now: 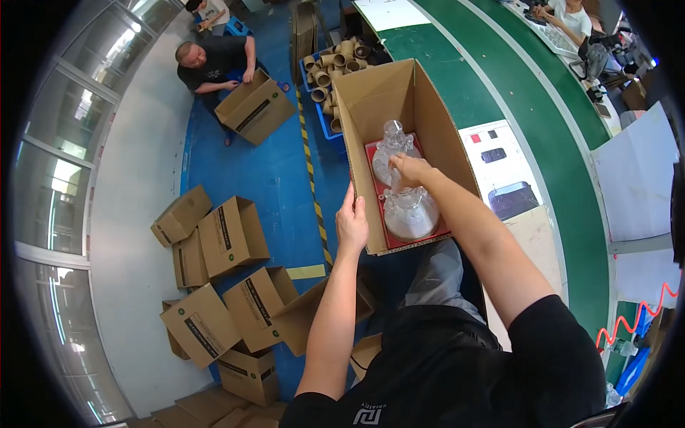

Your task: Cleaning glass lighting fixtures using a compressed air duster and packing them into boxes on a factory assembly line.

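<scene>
An open cardboard box (446, 121) stands tilted in front of me, its near end by my legs. My left hand (352, 225) grips its left wall, thumb outside and the other fingers partly hidden. Inside, two clear, round-bodied vessels with knobbly necks sit on a red sheet (429, 232) at the bottom. The far clear vessel (392, 135) shows its open mouth. My right hand (409, 171) reaches in from the right with fingers closed at the top of the near clear vessel (412, 215), whose neck it covers.
A green workbench (549, 143) curves along the right, with a flat printed panel (508, 171) beside the box. Brown cardboard tubes (322, 77) fill a blue crate at the far left. Several cartons (207, 324) lie on the blue floor. A co-worker (214, 71) handles another carton (255, 107).
</scene>
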`<control>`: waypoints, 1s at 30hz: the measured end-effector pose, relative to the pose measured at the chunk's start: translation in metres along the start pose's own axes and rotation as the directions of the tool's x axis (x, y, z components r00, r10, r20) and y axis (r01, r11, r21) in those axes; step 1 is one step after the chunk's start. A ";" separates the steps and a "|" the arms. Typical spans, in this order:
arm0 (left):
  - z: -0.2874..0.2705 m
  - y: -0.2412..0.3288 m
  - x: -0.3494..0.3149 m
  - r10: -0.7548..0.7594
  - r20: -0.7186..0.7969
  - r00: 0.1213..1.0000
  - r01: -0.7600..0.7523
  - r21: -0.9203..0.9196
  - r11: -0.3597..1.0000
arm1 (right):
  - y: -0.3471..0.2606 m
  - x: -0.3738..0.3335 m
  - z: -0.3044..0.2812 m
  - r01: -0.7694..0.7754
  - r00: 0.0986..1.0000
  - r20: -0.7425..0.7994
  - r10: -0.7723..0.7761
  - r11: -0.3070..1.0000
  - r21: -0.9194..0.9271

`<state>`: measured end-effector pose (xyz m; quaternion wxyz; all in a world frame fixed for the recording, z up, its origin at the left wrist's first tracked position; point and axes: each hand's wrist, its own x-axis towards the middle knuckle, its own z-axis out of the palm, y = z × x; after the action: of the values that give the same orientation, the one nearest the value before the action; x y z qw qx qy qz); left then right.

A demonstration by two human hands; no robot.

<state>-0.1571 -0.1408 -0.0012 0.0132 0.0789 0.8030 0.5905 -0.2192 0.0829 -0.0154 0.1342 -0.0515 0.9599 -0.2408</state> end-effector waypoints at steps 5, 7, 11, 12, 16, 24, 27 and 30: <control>0.013 0.023 -0.001 -0.055 0.023 0.998 0.053 0.079 0.995 | 0.023 -0.031 0.007 0.085 0.968 0.249 -0.025 0.969 -0.231; 0.012 0.021 0.000 -0.032 0.012 0.999 0.030 0.097 0.995 | 0.021 -0.046 0.020 0.089 0.967 0.253 -0.033 0.973 -0.213; 0.012 0.018 0.000 -0.037 0.005 0.999 0.037 0.057 0.998 | 0.033 -0.070 0.031 0.039 0.945 0.326 0.030 0.979 -0.202; 0.014 0.018 0.000 -0.034 0.011 0.999 0.034 0.055 0.998 | 0.039 -0.066 0.021 -0.011 0.906 0.411 0.107 0.974 -0.228; 0.017 0.018 0.001 -0.026 0.000 1.000 0.026 0.031 0.999 | 0.023 -0.068 0.031 -0.006 0.875 0.454 0.167 0.942 -0.336; 0.031 0.022 -0.003 0.030 -0.034 0.999 -0.021 0.248 0.968 | 0.031 -0.084 0.033 0.067 0.838 0.500 0.221 0.866 -0.495; 0.019 0.011 0.001 0.047 -0.048 0.998 -0.042 0.088 0.995 | -0.003 -0.085 0.022 0.038 0.823 0.483 0.297 0.821 -0.569; 0.013 0.014 -0.007 0.059 -0.030 0.998 -0.053 0.184 0.981 | -0.023 -0.075 0.031 -0.085 0.772 0.478 0.418 0.814 -0.574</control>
<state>-0.1474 -0.1257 0.0080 -0.0251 0.0917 0.8516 0.5155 -0.1380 0.0615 -0.0131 0.4357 -0.0227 0.8965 0.0776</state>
